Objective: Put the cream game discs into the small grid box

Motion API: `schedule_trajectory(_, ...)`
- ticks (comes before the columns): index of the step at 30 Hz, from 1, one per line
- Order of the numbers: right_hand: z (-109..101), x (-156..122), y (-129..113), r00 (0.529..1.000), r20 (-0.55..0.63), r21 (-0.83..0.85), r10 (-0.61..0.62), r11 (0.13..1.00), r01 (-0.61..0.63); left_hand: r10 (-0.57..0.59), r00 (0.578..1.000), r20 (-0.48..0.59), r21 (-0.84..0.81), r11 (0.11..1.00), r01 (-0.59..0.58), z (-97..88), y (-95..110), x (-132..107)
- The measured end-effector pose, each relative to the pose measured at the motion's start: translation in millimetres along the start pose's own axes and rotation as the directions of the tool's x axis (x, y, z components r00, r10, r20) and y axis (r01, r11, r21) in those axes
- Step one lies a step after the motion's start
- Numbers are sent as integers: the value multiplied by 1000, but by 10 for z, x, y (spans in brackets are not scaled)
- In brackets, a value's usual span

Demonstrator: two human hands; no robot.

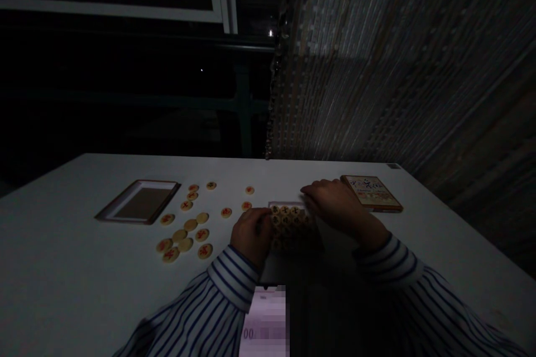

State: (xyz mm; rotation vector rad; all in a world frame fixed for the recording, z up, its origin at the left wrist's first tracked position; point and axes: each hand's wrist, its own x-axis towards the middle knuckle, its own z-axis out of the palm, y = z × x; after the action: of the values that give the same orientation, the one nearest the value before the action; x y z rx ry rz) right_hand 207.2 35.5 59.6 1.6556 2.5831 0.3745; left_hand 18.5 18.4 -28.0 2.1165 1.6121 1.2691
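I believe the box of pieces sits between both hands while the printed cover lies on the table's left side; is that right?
Not quite: in the head view, the printed cover lies on the right side of the table.

A string curtain (347, 56) hangs right of a white frame (113, 10).

Open box (290, 203) holding rows of pale, dark-marked discs (285, 220); loose discs (201, 235), mostly red-marked, lie scattered to its left.

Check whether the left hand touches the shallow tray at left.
Apart: the head view shows tabletop and round pieces between the left hand and the tray.
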Motion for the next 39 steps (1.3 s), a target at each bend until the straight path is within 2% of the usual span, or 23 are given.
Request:
schedule_trajectory(6,-64,-2,9,999,-6,-9,43,999,-43,3,1000,16,-2,1000,-3,-14,10,5)
schedule_trajectory(14,-82,-19,-21,999,-27,13,38,999,-38,4,999,-39,-40,999,-5,-39,9,21)
schedule_trajectory(20,-132,-35,-39,998,-65,135,-8,991,17,-84,996,-24,-115,990,81,-188,19,101)
schedule_trajectory(25,-182,-76,-40,985,-173,241,28,970,14,-154,987,-37,-176,974,145,-354,3,209)
schedule_trajectory(29,-192,-76,-86,973,-228,298,23,953,47,-180,983,-42,-169,971,171,-573,-59,310)
schedule_trajectory(32,-193,-30,-149,968,-249,324,2,943,82,-172,980,-99,-140,978,158,-758,-164,379)
schedule_trajectory(34,-211,19,-193,965,-261,322,-14,941,101,-215,972,-98,-116,972,203,-867,-256,422)
schedule_trajectory(39,-322,199,-270,963,-265,338,-56,930,147,-220,974,-61,-129,969,211,-1059,-503,544)
